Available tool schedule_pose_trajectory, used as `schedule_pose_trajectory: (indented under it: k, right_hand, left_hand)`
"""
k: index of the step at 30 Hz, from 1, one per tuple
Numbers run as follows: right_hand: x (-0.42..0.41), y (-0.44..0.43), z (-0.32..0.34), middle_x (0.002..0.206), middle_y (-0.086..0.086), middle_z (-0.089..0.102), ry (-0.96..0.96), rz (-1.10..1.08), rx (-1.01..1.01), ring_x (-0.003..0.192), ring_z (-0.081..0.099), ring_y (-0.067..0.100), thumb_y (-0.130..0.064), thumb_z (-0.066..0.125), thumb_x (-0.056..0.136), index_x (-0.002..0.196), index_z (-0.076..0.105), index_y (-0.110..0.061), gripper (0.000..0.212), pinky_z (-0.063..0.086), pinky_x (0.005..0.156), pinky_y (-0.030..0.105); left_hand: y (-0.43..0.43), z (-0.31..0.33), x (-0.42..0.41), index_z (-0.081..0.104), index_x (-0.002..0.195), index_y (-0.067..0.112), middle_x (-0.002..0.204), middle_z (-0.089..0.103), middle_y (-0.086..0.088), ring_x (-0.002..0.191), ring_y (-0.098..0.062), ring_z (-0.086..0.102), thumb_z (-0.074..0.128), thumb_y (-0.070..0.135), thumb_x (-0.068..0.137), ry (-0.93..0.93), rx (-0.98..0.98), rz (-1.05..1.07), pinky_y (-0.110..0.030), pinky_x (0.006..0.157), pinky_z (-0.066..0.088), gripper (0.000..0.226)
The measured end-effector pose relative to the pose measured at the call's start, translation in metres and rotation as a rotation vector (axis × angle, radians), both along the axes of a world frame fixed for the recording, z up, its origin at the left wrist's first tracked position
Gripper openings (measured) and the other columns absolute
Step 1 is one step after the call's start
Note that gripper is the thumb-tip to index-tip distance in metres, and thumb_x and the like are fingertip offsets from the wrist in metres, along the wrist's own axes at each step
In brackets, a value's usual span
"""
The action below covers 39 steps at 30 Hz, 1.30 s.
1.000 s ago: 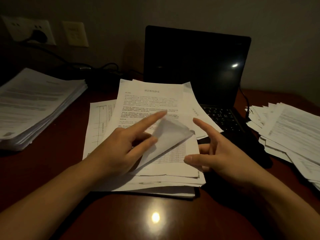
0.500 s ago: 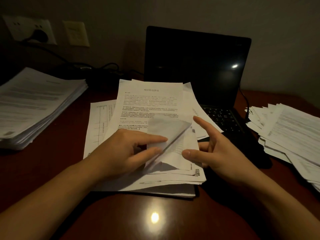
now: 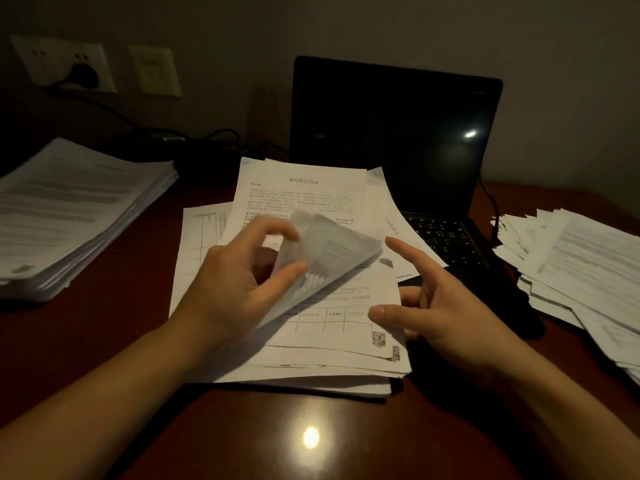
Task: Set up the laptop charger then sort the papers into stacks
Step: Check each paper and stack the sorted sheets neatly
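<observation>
The top sheet (image 3: 332,258) has its corner higher than half a second ago — the left hand (image 3: 239,289) peels it back.
Thumb and forefinger pinch the blurred, bent sheet above the middle pile (image 3: 311,365), just in front of the laptop (image 3: 394,133); the right hand (image 3: 440,306) hovers beside that pile, fingers spread, holding nothing. A neat stack (image 3: 76,209) lies left of the laptop, a loose heap (image 3: 581,271) to its right — the charger plug (image 3: 83,76) sits in the wall socket (image 3: 38,60).

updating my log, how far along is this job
Charger looks done: black plug sits in the white wall socket; neat paper stack lies left. In hand: left hand pinches a curled white sheet off the middle paper pile, right hand open beside it. Remaining: that pile and the messy right-side heap.
</observation>
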State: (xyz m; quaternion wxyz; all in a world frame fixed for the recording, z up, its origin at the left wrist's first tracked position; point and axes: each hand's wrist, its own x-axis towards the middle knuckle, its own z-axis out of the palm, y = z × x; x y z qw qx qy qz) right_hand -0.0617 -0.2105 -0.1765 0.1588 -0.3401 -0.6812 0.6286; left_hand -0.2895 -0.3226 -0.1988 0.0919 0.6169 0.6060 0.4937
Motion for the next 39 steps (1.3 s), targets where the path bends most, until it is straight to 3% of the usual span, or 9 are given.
schedule_pose_trajectory:
  k: [3,8,16,20,25,29,32,36,39]
  right_hand:
    - [-0.001,-0.002,0.001,0.095,0.011,0.078,0.033,-0.053,0.020,0.088,0.077,0.024,-0.002,0.069,0.086,0.154,0.019,-0.042,0.093,0.060,0.065,0.026]
    - [-0.006,-0.004,-0.003,0.092,0.008,0.079,0.047,-0.122,0.078,0.083,0.077,0.024,-0.007,0.074,0.085,0.153,0.024,-0.039,0.090,0.059,0.064,0.025]
    - [0.002,0.002,0.006,0.083,0.009,0.078,0.044,-0.072,-0.025,0.078,0.077,0.022,0.000,0.066,0.089,0.155,0.018,-0.041,0.092,0.058,0.061,0.023]
    - [0.000,-0.002,0.005,0.088,0.010,0.078,0.026,-0.075,0.010,0.084,0.077,0.023,-0.001,0.067,0.088,0.155,0.019,-0.040,0.091,0.059,0.062,0.023]
    - [-0.005,-0.006,0.002,0.073,0.001,0.076,0.022,-0.111,0.104,0.070,0.075,0.014,-0.007,0.071,0.088,0.153,0.026,-0.036,0.084,0.054,0.056,0.016]
    - [-0.005,-0.002,-0.002,0.071,0.004,0.074,-0.043,-0.165,0.211,0.071,0.074,0.020,-0.024,0.074,0.086,0.142,0.038,-0.039,0.069,0.060,0.061,0.030]
    - [-0.001,0.000,-0.003,0.051,-0.001,0.055,-0.069,-0.283,0.405,0.045,0.052,0.020,-0.039,0.071,0.084,0.112,0.060,-0.026,0.033,0.045,0.044,0.027]
    - [-0.003,0.003,-0.001,0.071,0.012,0.068,-0.001,-0.262,-0.012,0.057,0.061,0.023,-0.061,0.049,0.087,0.104,0.063,-0.005,0.061,0.045,0.045,0.027]
    - [-0.002,0.008,0.003,0.099,0.019,0.076,0.081,-0.176,-0.346,0.081,0.074,0.030,-0.068,0.045,0.082,0.122,0.061,-0.013,0.070,0.060,0.058,0.033]
  left_hand:
    - [-0.003,0.000,-0.001,0.048,0.131,0.060,0.096,0.068,0.008,0.060,-0.008,0.057,0.056,0.030,0.098,0.033,-0.085,-0.079,-0.015,0.046,0.043,0.046]
    - [-0.001,-0.005,-0.005,0.055,0.123,0.063,0.111,0.062,0.031,0.109,0.009,0.056,0.066,0.074,0.071,0.232,-0.298,-0.226,-0.014,0.090,0.049,0.054]
    - [0.001,-0.002,-0.003,0.027,0.146,0.060,0.097,0.063,0.019,0.078,-0.013,0.065,0.049,0.036,0.101,0.112,-0.128,-0.155,-0.024,0.055,0.054,0.056]
    - [0.001,-0.005,-0.005,0.060,0.127,0.051,0.099,0.066,0.012,0.081,-0.009,0.060,0.046,0.039,0.093,0.212,-0.168,-0.189,-0.022,0.058,0.052,0.039]
    - [-0.001,-0.008,-0.004,0.059,0.120,0.062,0.113,0.064,0.026,0.108,0.004,0.060,0.069,0.070,0.070,0.148,-0.253,-0.239,-0.021,0.083,0.057,0.051]
    - [0.003,-0.007,-0.003,0.065,0.124,0.039,0.103,0.069,0.021,0.098,-0.001,0.066,0.061,0.050,0.086,0.095,-0.169,-0.174,-0.017,0.073,0.058,0.039]
    - [0.002,-0.003,-0.001,0.043,0.141,0.053,0.107,0.069,0.020,0.101,-0.006,0.068,0.061,0.037,0.096,-0.015,-0.118,-0.134,-0.025,0.074,0.061,0.050]
    - [-0.005,0.011,0.008,0.012,0.147,0.066,0.103,0.074,-0.007,0.098,-0.031,0.070,0.059,0.031,0.095,-0.209,-0.154,-0.236,-0.056,0.080,0.057,0.079]
    - [-0.008,0.015,0.014,0.012,0.145,0.067,0.100,0.074,-0.010,0.099,-0.028,0.070,0.065,0.031,0.094,-0.213,-0.219,-0.335,-0.047,0.085,0.058,0.082]
